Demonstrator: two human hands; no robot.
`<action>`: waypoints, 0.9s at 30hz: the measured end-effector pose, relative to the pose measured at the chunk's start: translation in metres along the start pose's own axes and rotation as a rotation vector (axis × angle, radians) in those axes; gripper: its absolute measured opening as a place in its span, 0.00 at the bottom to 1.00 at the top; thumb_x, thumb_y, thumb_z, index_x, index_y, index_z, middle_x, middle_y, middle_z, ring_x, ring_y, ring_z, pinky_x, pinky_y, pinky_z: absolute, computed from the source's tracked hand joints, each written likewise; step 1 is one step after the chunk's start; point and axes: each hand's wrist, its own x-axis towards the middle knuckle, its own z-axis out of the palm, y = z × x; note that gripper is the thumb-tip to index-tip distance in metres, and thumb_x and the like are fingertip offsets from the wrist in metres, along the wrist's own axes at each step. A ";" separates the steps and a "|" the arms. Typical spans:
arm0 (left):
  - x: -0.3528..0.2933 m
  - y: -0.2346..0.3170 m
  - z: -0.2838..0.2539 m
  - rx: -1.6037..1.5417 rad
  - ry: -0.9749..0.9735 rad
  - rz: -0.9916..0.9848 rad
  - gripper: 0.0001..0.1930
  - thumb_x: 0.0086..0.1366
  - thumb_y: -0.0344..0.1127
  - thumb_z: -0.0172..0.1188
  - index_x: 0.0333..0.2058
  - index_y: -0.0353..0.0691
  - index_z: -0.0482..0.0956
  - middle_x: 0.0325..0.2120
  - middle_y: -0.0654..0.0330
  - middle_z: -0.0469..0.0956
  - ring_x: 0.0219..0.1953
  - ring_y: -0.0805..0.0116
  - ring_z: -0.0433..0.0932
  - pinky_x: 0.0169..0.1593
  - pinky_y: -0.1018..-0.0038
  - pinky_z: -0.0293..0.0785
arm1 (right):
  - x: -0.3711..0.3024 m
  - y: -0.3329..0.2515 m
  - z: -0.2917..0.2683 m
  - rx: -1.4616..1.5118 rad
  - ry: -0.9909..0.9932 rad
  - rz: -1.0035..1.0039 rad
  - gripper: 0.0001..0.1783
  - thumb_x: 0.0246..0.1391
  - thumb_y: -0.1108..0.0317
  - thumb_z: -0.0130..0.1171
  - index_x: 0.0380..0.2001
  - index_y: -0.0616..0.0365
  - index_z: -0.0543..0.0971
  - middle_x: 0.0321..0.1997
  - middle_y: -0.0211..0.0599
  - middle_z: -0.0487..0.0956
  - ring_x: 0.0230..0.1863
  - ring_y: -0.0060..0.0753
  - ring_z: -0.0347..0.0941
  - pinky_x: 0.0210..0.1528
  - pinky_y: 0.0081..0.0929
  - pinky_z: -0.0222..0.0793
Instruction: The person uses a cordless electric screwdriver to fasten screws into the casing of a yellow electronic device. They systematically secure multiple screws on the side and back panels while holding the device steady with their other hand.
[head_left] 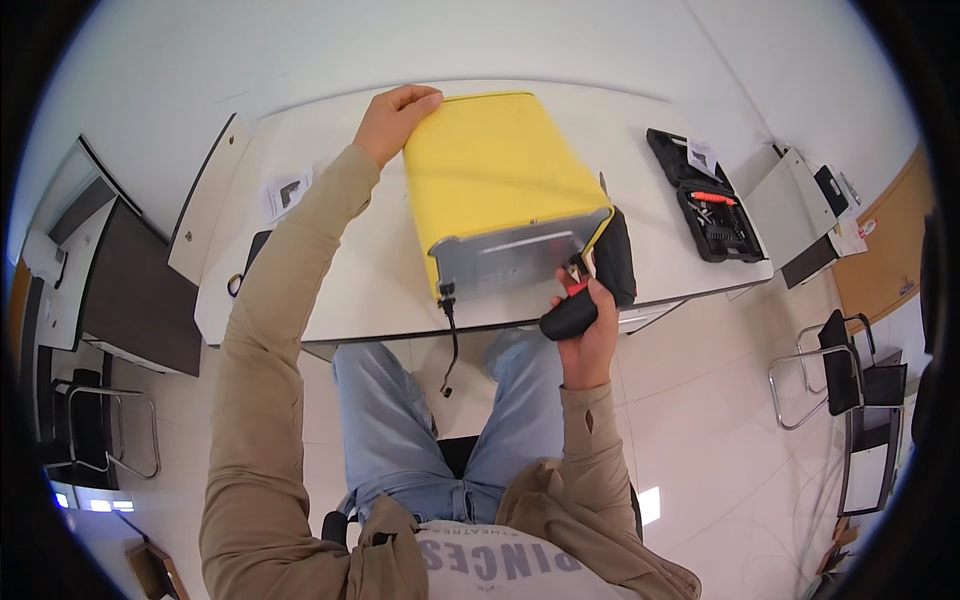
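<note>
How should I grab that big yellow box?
Hold the yellow box by its long edges, probably, one palm from the left and one from the right: it's broad, its top shows no handle, and a black cable hangs from its near end.

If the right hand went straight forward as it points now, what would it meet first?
The right hand would probably meet the grey end panel of the yellow box, near its right side; depth is unclear.
</note>
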 end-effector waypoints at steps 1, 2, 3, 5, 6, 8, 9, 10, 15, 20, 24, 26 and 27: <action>0.000 0.002 0.002 0.016 0.006 -0.018 0.19 0.64 0.45 0.62 0.46 0.35 0.81 0.35 0.61 0.82 0.37 0.75 0.77 0.42 0.76 0.73 | 0.000 -0.001 -0.001 -0.001 -0.002 0.003 0.23 0.61 0.63 0.53 0.57 0.60 0.68 0.53 0.37 0.75 0.53 0.35 0.75 0.39 0.28 0.74; 0.001 0.004 0.003 0.032 0.011 -0.036 0.19 0.64 0.45 0.62 0.44 0.35 0.81 0.35 0.61 0.82 0.37 0.75 0.77 0.42 0.76 0.73 | 0.000 -0.002 -0.002 0.011 -0.030 -0.016 0.22 0.62 0.63 0.52 0.57 0.59 0.69 0.54 0.37 0.75 0.54 0.36 0.74 0.38 0.28 0.73; 0.000 0.005 0.005 0.048 0.016 -0.054 0.18 0.64 0.46 0.62 0.42 0.35 0.82 0.35 0.61 0.82 0.37 0.74 0.77 0.42 0.76 0.73 | -0.002 -0.001 -0.005 0.028 -0.013 -0.020 0.23 0.62 0.63 0.52 0.58 0.58 0.68 0.55 0.37 0.74 0.56 0.39 0.73 0.38 0.28 0.73; -0.001 0.007 0.003 0.083 0.026 -0.048 0.19 0.64 0.46 0.61 0.43 0.35 0.82 0.35 0.61 0.82 0.37 0.74 0.77 0.42 0.76 0.73 | -0.011 -0.003 -0.005 0.082 -0.024 -0.032 0.24 0.62 0.62 0.51 0.60 0.57 0.66 0.57 0.38 0.74 0.54 0.40 0.73 0.38 0.29 0.72; -0.002 0.007 0.002 0.100 0.030 -0.046 0.19 0.65 0.46 0.61 0.44 0.35 0.82 0.35 0.61 0.82 0.37 0.74 0.77 0.42 0.75 0.73 | -0.019 -0.005 -0.005 0.104 0.002 -0.023 0.25 0.61 0.64 0.52 0.60 0.58 0.66 0.56 0.40 0.74 0.51 0.39 0.74 0.37 0.29 0.72; -0.001 0.005 0.000 0.120 0.038 -0.045 0.19 0.65 0.46 0.61 0.44 0.35 0.82 0.35 0.61 0.82 0.37 0.74 0.77 0.42 0.75 0.73 | -0.041 -0.007 -0.011 0.148 0.046 -0.011 0.28 0.59 0.67 0.54 0.62 0.60 0.65 0.56 0.43 0.74 0.46 0.36 0.76 0.34 0.29 0.73; 0.001 0.003 -0.001 0.127 0.038 -0.043 0.19 0.65 0.46 0.61 0.44 0.36 0.82 0.35 0.61 0.82 0.37 0.74 0.77 0.42 0.75 0.73 | -0.052 -0.007 -0.017 0.105 0.022 -0.029 0.21 0.59 0.68 0.54 0.55 0.63 0.70 0.45 0.43 0.78 0.38 0.34 0.76 0.33 0.30 0.73; 0.003 0.002 -0.002 0.134 0.043 -0.043 0.19 0.65 0.46 0.61 0.44 0.36 0.82 0.35 0.61 0.82 0.37 0.74 0.77 0.42 0.75 0.73 | -0.066 -0.006 -0.020 0.073 0.027 -0.041 0.18 0.58 0.69 0.54 0.50 0.64 0.72 0.40 0.41 0.78 0.35 0.33 0.76 0.33 0.30 0.72; 0.002 0.006 -0.005 0.159 0.023 -0.099 0.17 0.67 0.45 0.59 0.45 0.37 0.81 0.36 0.65 0.81 0.39 0.77 0.76 0.47 0.77 0.71 | -0.135 0.007 -0.028 -0.163 -0.046 0.034 0.08 0.55 0.72 0.57 0.36 0.66 0.77 0.30 0.38 0.78 0.27 0.29 0.75 0.32 0.28 0.71; 0.015 0.023 -0.005 0.442 -0.075 -0.100 0.30 0.60 0.59 0.60 0.48 0.36 0.80 0.43 0.55 0.81 0.44 0.64 0.79 0.50 0.70 0.73 | -0.162 0.020 -0.019 -0.256 -0.160 0.191 0.13 0.52 0.78 0.62 0.42 0.67 0.75 0.31 0.35 0.79 0.29 0.22 0.76 0.34 0.23 0.72; 0.014 0.046 0.023 0.770 -0.144 -0.080 0.44 0.53 0.72 0.57 0.54 0.36 0.76 0.51 0.49 0.77 0.52 0.56 0.76 0.56 0.65 0.71 | -0.158 0.025 -0.009 -0.377 -0.219 0.157 0.16 0.50 0.80 0.63 0.43 0.66 0.74 0.31 0.33 0.80 0.29 0.19 0.75 0.33 0.19 0.71; 0.009 0.045 0.031 0.818 -0.167 -0.081 0.50 0.51 0.75 0.56 0.58 0.35 0.72 0.55 0.47 0.73 0.56 0.53 0.74 0.59 0.64 0.69 | -0.155 0.026 -0.003 -0.392 -0.207 0.147 0.15 0.50 0.80 0.63 0.43 0.66 0.74 0.31 0.33 0.79 0.29 0.19 0.74 0.33 0.18 0.71; 0.008 0.046 0.030 0.802 -0.171 -0.094 0.50 0.51 0.76 0.56 0.58 0.35 0.72 0.55 0.47 0.73 0.56 0.54 0.74 0.58 0.64 0.69 | -0.153 0.026 -0.001 -0.400 -0.202 0.143 0.15 0.50 0.81 0.62 0.43 0.66 0.74 0.31 0.32 0.79 0.29 0.18 0.74 0.33 0.18 0.70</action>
